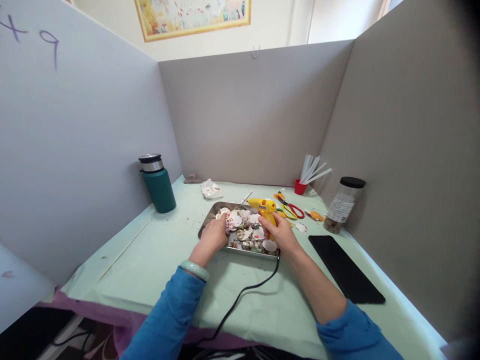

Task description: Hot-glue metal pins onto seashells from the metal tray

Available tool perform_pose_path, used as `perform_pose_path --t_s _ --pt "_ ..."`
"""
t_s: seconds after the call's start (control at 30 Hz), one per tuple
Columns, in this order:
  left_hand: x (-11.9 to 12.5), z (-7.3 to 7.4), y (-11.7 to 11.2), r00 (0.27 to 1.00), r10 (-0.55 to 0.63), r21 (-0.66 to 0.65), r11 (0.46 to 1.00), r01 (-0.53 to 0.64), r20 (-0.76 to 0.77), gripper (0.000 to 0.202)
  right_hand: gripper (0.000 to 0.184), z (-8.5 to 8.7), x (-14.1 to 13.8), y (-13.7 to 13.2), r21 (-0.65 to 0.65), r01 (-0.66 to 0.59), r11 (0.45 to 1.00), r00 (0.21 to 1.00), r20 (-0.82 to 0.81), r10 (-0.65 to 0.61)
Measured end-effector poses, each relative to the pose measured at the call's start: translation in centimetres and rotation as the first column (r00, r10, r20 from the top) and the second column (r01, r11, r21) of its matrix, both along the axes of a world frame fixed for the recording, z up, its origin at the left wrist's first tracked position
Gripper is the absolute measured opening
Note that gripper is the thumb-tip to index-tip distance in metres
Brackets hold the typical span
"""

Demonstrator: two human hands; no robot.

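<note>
Over the shallow steel tray [205, 226], right hand [280, 234] fingers grip a yellow glue gun [264, 207], nozzle toward the white shell [234, 220] that the left hand [213, 236] pinches steady.

Head camera looks forward and down, close over the tray [205, 226].

A teal flask [159, 186] stands left; scissors [293, 210], jar [343, 205] and black tablet [345, 268] lie right.
</note>
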State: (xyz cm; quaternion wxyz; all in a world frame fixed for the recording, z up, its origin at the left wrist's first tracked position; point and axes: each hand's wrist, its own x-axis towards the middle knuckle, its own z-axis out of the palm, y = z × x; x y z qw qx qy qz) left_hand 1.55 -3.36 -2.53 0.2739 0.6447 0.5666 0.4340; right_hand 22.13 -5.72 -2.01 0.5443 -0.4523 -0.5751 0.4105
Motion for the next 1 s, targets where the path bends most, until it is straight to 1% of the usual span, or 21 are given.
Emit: perform_pose_path --t_s 0.13,0.4,0.57,0.73,0.77,0.87,0.9,1.0 --pt "0.0 -0.1 0.3 1.000 -0.028 -0.054 0.998 0.028 0.000 0.032 0.019 0.1 0.0 0.0 -0.001 0.001 1.000 1.000 0.005 -0.001" --pt "-0.9 -0.3 0.8 0.986 -0.119 -0.073 0.989 0.128 0.116 0.032 0.019 0.0 0.0 0.1 0.010 0.014 1.000 1.000 0.000 -0.014" --pt "-1.0 -0.1 1.2 0.959 -0.144 -0.077 0.983 0.167 0.243 0.030 0.019 -0.2 0.1 0.2 0.015 0.011 1.000 1.000 -0.003 -0.011" --pt "-0.8 0.3 1.0 0.905 -0.137 -0.073 0.981 0.181 0.404 0.025 0.019 -0.1 0.1 0.1 0.020 -0.011 1.000 1.000 -0.004 0.011" --pt "-0.7 0.4 1.0 0.891 -0.131 -0.069 0.982 0.178 0.436 0.029 0.019 -0.1 0.2 0.1 0.021 -0.016 1.000 1.000 -0.007 0.016" --pt "-0.5 0.8 0.6 0.839 -0.124 -0.061 0.981 0.183 0.531 0.057 0.020 0.1 0.2 0.0 0.026 -0.025 0.999 0.999 -0.022 0.026" --pt "-0.4 1.0 0.4 0.818 -0.126 -0.060 0.980 0.192 0.561 0.063 0.020 0.1 0.2 0.0 0.026 -0.027 0.999 0.999 -0.032 0.027" --pt "-0.1 1.4 -0.1 0.755 -0.150 -0.054 0.970 0.238 0.639 0.066 0.015 0.0 -0.1 0.1 0.024 -0.020 1.000 0.997 -0.079 0.022"
